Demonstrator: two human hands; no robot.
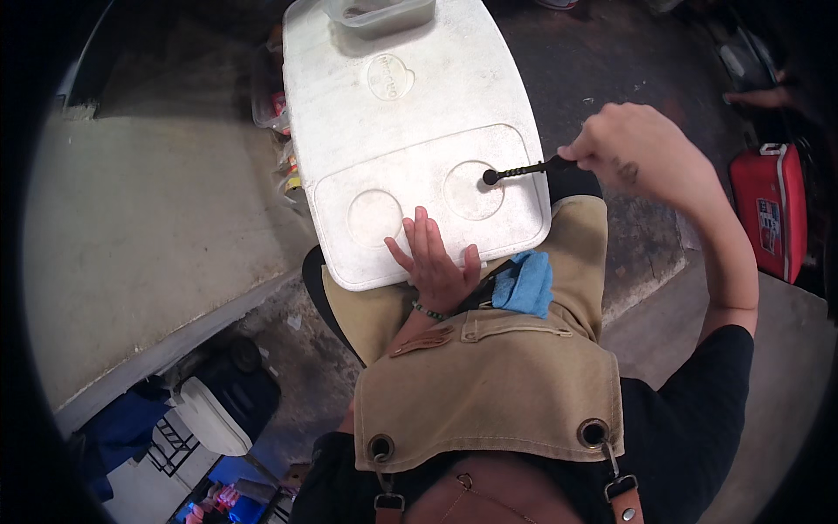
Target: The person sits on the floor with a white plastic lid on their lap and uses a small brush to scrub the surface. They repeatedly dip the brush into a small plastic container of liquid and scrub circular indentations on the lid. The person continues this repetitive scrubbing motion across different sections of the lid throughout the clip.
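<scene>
A white plastic cooler lid (419, 144) with two round recesses lies before me, its near edge over my lap. My right hand (615, 141) is closed around the dark handle of a thin black tool (524, 171). The tool's round tip is over the right-hand recess; whether it touches the lid I cannot tell. At the near edge of the lid, my left hand (435, 259) rests with fingers spread and holds nothing. A blue cloth (524, 283) hangs at the tan apron (488, 386), just right of my left wrist.
A translucent plastic container (386, 16) sits on the lid's far end. Left of the lid are packages in a clear bin (268, 108). A red case (769, 209) stands at the right, near part of another person's arm (763, 98). A pale ledge runs along the left.
</scene>
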